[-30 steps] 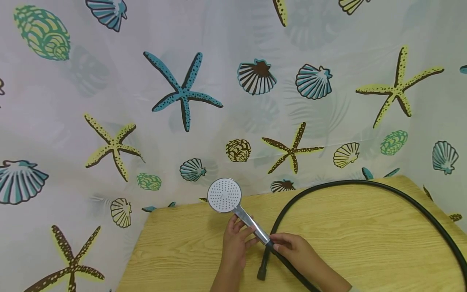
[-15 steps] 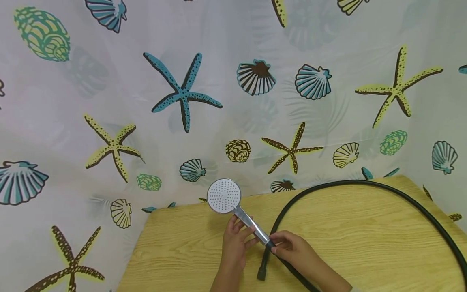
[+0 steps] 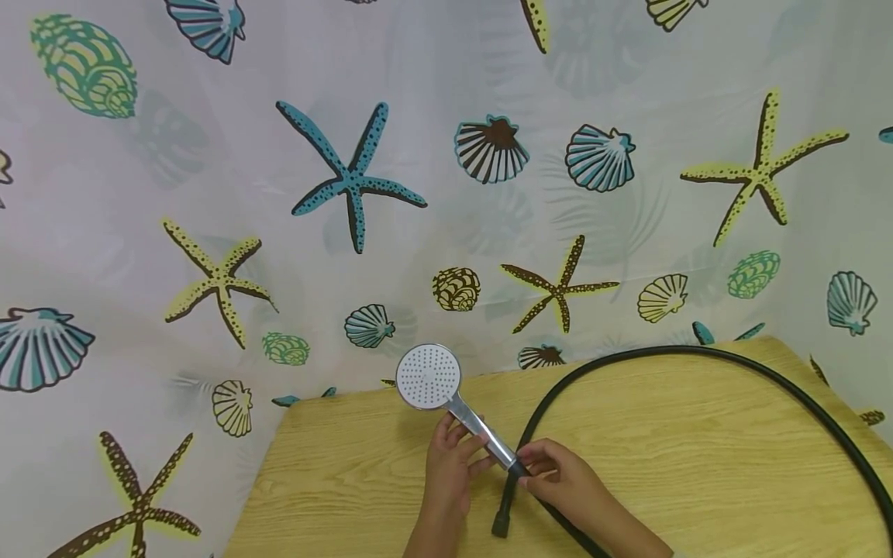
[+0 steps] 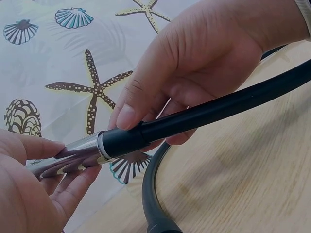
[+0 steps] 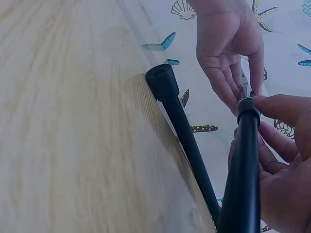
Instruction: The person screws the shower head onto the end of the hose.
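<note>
My left hand (image 3: pixel 449 469) grips the chrome handle of a shower head (image 3: pixel 429 377), whose round, pale spray face with dark dots is turned toward me. The handle slants down to the right and meets the black collar (image 4: pixel 124 141) of a black shower hose (image 4: pixel 218 112). Thumb and fingers of my right hand (image 3: pixel 568 482) pinch that collar, right below the handle's end. In the left wrist view, collar and silver rim sit against each other; how far they are joined is hidden. The hose's other end (image 5: pixel 163 82), a wider black fitting, lies loose beside my hands.
A wood-grain table (image 3: pixel 335 480) lies beneath both hands. The hose loops in a wide arc (image 3: pixel 670 349) along the table's back and right side. Behind hangs a white curtain (image 3: pixel 418 46) printed with starfish and shells.
The right thumb and fingers have shifted slightly around the collar, the fingers a little higher. The left hand and shower head stay in nearly the same place.
</note>
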Available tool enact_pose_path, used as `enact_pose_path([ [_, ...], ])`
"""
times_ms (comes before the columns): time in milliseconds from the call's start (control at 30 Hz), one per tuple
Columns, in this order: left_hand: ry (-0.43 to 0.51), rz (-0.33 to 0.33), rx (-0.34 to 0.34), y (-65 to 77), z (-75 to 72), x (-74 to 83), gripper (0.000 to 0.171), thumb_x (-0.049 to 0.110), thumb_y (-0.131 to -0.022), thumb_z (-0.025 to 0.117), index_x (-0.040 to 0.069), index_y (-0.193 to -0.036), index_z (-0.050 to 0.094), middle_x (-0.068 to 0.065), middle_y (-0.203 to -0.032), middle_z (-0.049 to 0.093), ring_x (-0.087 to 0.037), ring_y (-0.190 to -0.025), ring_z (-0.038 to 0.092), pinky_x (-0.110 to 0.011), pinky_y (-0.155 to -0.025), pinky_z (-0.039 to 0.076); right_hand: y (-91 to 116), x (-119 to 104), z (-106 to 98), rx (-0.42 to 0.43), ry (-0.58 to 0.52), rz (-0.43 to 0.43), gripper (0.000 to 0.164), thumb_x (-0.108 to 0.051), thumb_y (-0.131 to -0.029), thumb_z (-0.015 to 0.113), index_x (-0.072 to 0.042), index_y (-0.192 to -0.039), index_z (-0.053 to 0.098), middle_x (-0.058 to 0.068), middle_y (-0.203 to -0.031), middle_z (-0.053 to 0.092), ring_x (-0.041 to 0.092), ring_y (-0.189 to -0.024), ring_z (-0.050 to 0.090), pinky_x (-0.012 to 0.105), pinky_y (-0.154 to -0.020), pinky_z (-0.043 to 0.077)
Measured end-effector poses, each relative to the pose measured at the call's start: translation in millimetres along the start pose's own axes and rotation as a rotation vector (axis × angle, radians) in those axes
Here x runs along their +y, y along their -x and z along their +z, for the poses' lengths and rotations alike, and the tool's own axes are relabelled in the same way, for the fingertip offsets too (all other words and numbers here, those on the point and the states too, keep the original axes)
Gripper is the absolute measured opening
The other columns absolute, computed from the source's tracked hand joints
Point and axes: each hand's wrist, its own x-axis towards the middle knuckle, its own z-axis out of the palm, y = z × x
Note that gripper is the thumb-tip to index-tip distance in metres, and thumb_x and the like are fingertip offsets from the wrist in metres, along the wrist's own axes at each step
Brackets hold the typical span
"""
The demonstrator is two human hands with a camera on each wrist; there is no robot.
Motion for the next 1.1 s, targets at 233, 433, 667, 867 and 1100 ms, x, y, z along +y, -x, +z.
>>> enact_pose_path([
  [233,0.000,0.005,0.004,0.2,-0.4,-0.6,0.070,-0.001,-0.088,0.068,0.009,-0.152,0.039,-0.021,-0.139,0.058,-0.017,-0.100,0.070,-0.042,-0.084,0.065,-0.8,2.1,1.6,-0.016,-0.013,-0.004,0.037,-0.021,-0.093,0.073,-0.008,-0.126,0.062,0.009,-0.118,0.065,0.020,-0.104,0.061,0.023,-0.085,0.055],
  [433,0.010,0.011,0.007,-0.8,0.2,-1.3,0.069,-0.001,-0.088,0.068,0.008,-0.150,0.040,-0.020,-0.134,0.059,-0.016,-0.099,0.070,-0.042,-0.084,0.065,-0.5,4.1,1.1,-0.021,-0.033,-0.025,0.039,-0.019,-0.093,0.072,-0.007,-0.128,0.061,0.010,-0.120,0.065,0.020,-0.105,0.061,0.023,-0.085,0.055],
  [667,0.011,0.015,0.008,-0.9,0.4,-1.6,0.068,-0.002,-0.087,0.067,0.008,-0.149,0.041,-0.021,-0.136,0.059,-0.016,-0.099,0.070,-0.042,-0.083,0.065,-1.0,6.6,0.6,-0.024,-0.017,-0.036,0.038,-0.019,-0.094,0.070,-0.007,-0.129,0.061,0.011,-0.121,0.065,0.021,-0.107,0.062,0.028,-0.088,0.056],
  [867,0.005,0.016,0.003,-0.7,0.0,-2.1,0.068,-0.002,-0.088,0.066,0.009,-0.150,0.040,-0.021,-0.138,0.058,-0.018,-0.100,0.071,-0.042,-0.084,0.065,-1.0,6.4,0.8,-0.021,0.033,-0.036,0.035,-0.023,-0.094,0.070,-0.011,-0.127,0.062,0.008,-0.120,0.066,0.021,-0.107,0.062,0.025,-0.090,0.054],
  [1100,-0.003,0.012,0.004,0.4,0.1,-1.7,0.069,-0.001,-0.089,0.067,0.010,-0.152,0.039,-0.019,-0.139,0.058,-0.018,-0.101,0.070,-0.041,-0.084,0.065,0.1,6.4,0.9,-0.022,0.032,-0.035,0.035,-0.024,-0.095,0.070,-0.012,-0.127,0.062,0.007,-0.121,0.067,0.021,-0.108,0.063,0.032,-0.093,0.057],
])
